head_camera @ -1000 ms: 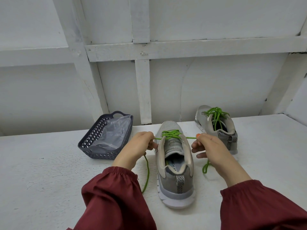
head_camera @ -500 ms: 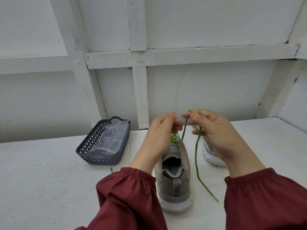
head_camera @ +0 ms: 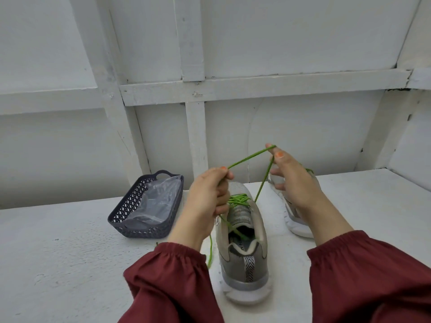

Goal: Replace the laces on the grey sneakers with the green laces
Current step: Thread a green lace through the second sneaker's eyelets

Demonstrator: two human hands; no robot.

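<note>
White table: grey sneaker sits below the 2 raised hands. Left hand fisted around green lace; right hand pinches it between thumb and index, other fingers loose.

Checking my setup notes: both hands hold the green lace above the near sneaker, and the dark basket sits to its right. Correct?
One slip: the head view shows the dark basket left of the near sneaker, not right. The left hand and right hand do hold the green lace above it.
</note>
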